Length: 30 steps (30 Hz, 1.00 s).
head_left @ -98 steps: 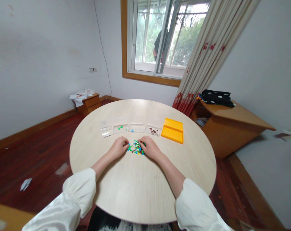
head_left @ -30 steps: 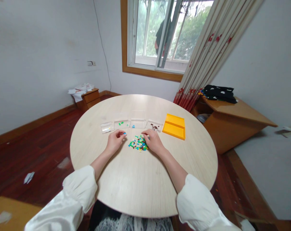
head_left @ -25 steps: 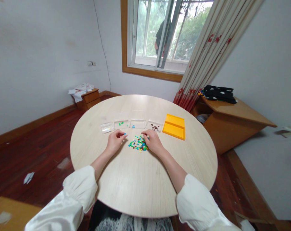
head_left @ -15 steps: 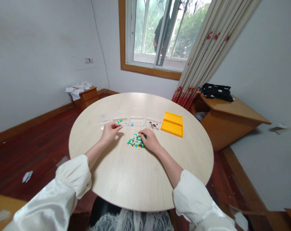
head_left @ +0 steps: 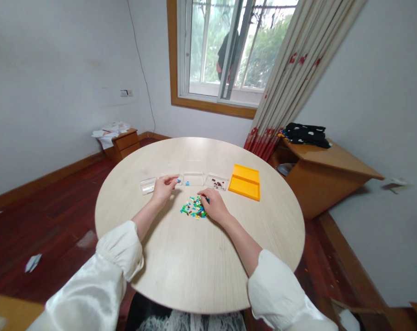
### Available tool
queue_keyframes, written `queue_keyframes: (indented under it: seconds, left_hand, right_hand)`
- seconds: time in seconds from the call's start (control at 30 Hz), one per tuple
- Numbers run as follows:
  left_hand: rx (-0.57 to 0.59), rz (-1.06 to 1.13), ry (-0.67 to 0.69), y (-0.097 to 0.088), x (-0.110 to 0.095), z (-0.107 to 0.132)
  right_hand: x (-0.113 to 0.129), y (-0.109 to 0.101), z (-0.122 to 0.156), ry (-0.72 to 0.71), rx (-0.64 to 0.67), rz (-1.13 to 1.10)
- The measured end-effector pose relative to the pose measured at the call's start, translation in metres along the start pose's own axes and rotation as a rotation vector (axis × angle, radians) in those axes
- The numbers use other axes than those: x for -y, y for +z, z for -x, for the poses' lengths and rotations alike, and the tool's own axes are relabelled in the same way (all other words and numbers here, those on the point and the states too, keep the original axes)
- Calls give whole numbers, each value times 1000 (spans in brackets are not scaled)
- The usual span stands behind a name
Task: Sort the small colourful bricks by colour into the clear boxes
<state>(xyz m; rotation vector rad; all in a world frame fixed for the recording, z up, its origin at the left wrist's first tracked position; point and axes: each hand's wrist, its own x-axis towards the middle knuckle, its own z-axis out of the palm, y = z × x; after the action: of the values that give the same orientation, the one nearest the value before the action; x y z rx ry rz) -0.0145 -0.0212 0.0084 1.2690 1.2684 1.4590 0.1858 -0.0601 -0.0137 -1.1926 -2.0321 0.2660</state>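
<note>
My left hand (head_left: 163,189) is closed in a pinch on a small blue toy brick (head_left: 178,180). It hovers over the second clear plastic box from the left and covers most of that box. Curled over the right side of a mixed pile of tiny bricks (head_left: 191,208) is my right hand (head_left: 214,205); what its fingertips grip is hidden. The pile has green, blue, brown, white and yellow pieces. In the third clear box (head_left: 196,174) lies a blue brick (head_left: 187,183). Brown bricks (head_left: 218,184) fill part of the fourth box.
A leftmost clear box (head_left: 147,186) holds a few pale pieces. On the right stands an open yellow case (head_left: 245,188). All rest on a round wooden table (head_left: 194,257). Beyond it are a wooden cabinet (head_left: 336,161) with dark cloth and a window with a curtain (head_left: 291,69).
My left hand has shifted right towards the third box with the blue brick. My right hand stays at the pile. The whole view has moved slightly.
</note>
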Motion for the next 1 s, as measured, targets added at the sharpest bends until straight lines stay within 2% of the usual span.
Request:
queue_keyframes:
  seconds: [0.13, 0.27, 0.43, 0.67, 0.83, 1.0]
  left_hand:
    - [9, 19, -45, 2, 2, -4]
    - [22, -41, -13, 12, 4, -19]
    - [70, -326, 89, 24, 6, -34]
    - [125, -627, 195, 31, 5, -35]
    - [168, -652, 209, 34, 7, -37]
    - [154, -604, 252, 29, 5, -30]
  right_hand:
    - [-1, 0, -1, 20, -14, -2]
    - [-1, 0, 0, 37, -4, 4]
    - [0, -1, 0, 43, 8, 3]
    - [-3, 1, 0, 49, 55, 54]
    - [-3, 0, 0, 61, 81, 74]
    - [0, 0, 0, 74, 112, 84]
